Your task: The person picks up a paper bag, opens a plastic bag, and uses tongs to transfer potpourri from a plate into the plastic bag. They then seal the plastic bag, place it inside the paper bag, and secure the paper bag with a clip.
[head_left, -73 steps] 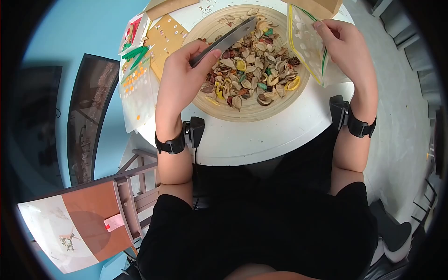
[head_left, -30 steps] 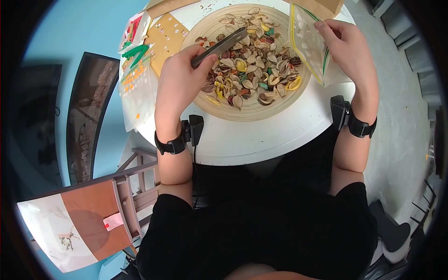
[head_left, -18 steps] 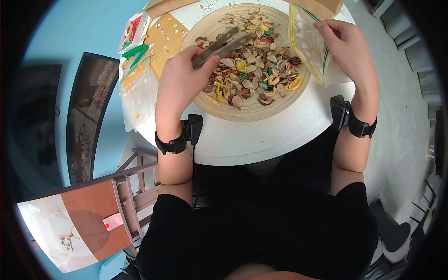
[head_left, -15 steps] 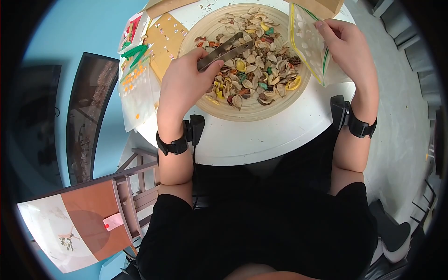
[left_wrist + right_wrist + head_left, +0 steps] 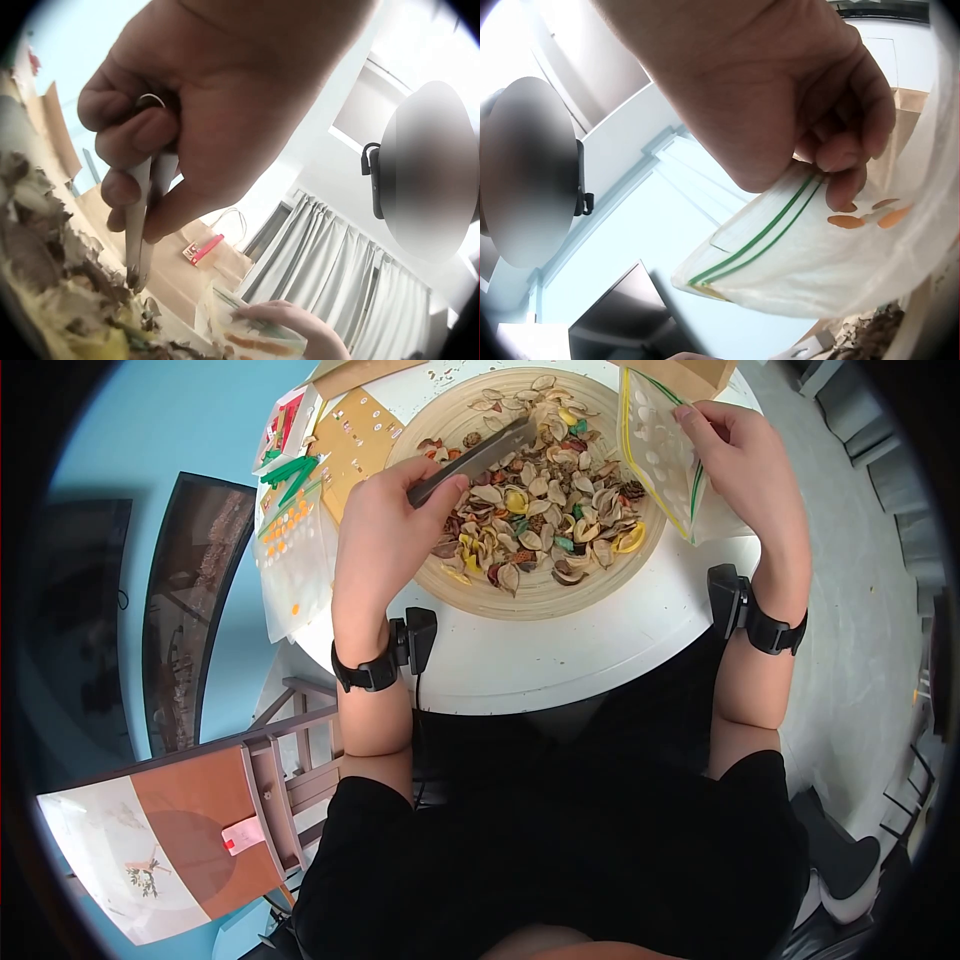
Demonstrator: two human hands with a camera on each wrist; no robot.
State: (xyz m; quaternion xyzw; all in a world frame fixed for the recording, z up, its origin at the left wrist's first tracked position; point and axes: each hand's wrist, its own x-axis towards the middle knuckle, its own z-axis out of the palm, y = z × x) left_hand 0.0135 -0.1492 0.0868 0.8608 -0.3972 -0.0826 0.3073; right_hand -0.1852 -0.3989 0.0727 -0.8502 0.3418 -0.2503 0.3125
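My left hand point(image 5: 385, 535) grips metal tongs point(image 5: 478, 462), thumb on one arm and fingers on the other. The tongs' arms are pressed together, and their tips reach over dried potpourri point(image 5: 540, 515) heaped on a round wooden plate point(image 5: 480, 602). Seen from the left wrist, the tongs point(image 5: 135, 225) point down with their tips right at the dried pieces; I cannot tell whether a piece is between them. At the plate's right, my right hand point(image 5: 752, 468) pinches the edge of a clear zip bag point(image 5: 655, 455) with a green seal. Orange spots show on the bag point(image 5: 795, 262) in the right wrist view.
The plate stands on a round white table point(image 5: 520, 670). On its left lie another zip bag point(image 5: 295, 585) with orange spots, a brown paper bag point(image 5: 358, 435), green strips point(image 5: 290, 478) and a white box point(image 5: 290, 425). More brown paper point(image 5: 690, 372) lies behind the right-hand bag.
The tongs' arms were spread over the potpourri about half a second ago and are now together. My left hand has drawn back slightly left. The right hand and bag stay in place.
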